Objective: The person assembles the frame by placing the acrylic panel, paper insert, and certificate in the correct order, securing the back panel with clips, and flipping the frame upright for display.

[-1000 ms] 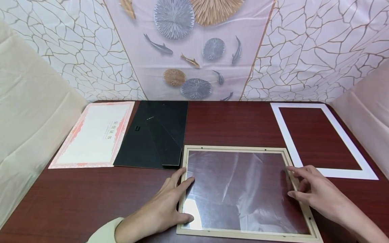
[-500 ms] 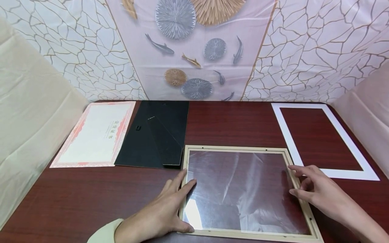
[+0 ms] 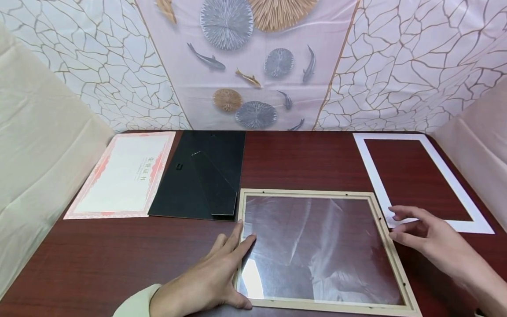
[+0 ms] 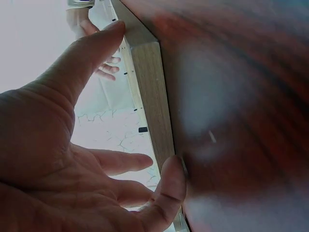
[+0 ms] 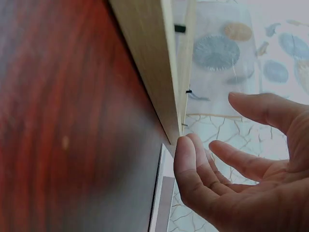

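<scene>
Pale wooden frame (image 3: 305, 193) is positioned between the two grips, its left edge touched by the left hand (image 3: 211, 274), thumb and fingers spread wide. Opposite, right hand (image 3: 431, 237) is held just beside it, fingers loosely curved, thumb parted.

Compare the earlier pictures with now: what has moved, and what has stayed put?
The right hand has moved rightward from over the picture frame to its edge, by the white mat; frame contact is unclear. The thumb of the left hand has slid nearer the person, to the frame's near-left corner. Frame, mat, black backboard and certificate stayed put.
</scene>
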The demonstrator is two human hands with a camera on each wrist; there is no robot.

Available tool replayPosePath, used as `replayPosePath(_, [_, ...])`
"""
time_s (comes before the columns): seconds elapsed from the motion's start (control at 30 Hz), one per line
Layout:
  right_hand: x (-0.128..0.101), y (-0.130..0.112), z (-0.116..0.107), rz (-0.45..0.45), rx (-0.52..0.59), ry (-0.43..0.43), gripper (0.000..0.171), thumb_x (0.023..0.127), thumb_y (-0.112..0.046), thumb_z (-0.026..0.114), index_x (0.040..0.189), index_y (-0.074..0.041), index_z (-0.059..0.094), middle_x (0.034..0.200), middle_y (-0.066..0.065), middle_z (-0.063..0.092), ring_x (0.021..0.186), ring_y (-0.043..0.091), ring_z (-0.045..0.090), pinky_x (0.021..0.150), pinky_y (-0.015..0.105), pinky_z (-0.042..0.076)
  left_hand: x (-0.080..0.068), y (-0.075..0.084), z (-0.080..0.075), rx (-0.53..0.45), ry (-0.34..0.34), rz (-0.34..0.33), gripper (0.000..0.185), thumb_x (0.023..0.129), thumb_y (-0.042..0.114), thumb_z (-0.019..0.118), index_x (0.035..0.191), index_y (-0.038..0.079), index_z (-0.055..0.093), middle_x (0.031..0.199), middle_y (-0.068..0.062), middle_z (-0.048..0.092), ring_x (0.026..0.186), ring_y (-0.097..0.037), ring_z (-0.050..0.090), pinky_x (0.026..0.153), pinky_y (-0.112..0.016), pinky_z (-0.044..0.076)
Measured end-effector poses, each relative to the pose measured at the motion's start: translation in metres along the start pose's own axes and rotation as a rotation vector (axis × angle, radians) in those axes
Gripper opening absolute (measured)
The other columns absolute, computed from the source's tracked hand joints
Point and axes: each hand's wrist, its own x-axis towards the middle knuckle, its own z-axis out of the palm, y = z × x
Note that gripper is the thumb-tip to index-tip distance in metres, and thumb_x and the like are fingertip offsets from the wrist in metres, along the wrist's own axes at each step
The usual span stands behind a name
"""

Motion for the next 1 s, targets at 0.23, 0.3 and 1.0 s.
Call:
replayPosePath(0.23, [0.011,0.013,-0.018,0.018,0.184,-0.01,0.049,0.098,-0.001,0.068,0.13,-0.038,0.061,0.114,-0.033,0.067,0.098,-0.014,0.065,0.078,0.004,0.046,0.002,0.001,0.0,0.071,0.055,0.03,0.122,0.062,0.041,0.102,0.162,0.012,0.039,0.175,-0.018,0.016,0.112,-0.017,0.041,0.082,-0.035,0.054])
replayPosePath(0.3, [0.014,0.017,-0.022,0.01,0.232,-0.024,0.05,0.1,0.001,0.065,0.131,-0.038,0.06,0.118,-0.032,0.068,0.101,-0.014,0.066,0.08,0.005,0.047,0.004,0.001,0.0,0.089,0.071,0.033,0.121,0.061,0.041,0.102,0.161,0.011,0.041,0.175,-0.018,0.017,0.112,-0.017,0.042,0.08,-0.039,0.056])
replayPosePath(1.0, [0.053,0.054,-0.042,-0.142,1.014,-0.376,0.06,0.106,0.018,0.026,0.143,-0.013,0.061,0.137,-0.001,0.07,0.12,0.015,0.072,0.094,0.026,0.06,0.024,0.006,-0.014,0.034,0.029,-0.05,0.119,0.065,0.038,0.101,0.162,0.012,0.039,0.176,-0.018,0.013,0.136,-0.04,0.059,0.095,-0.07,0.051])
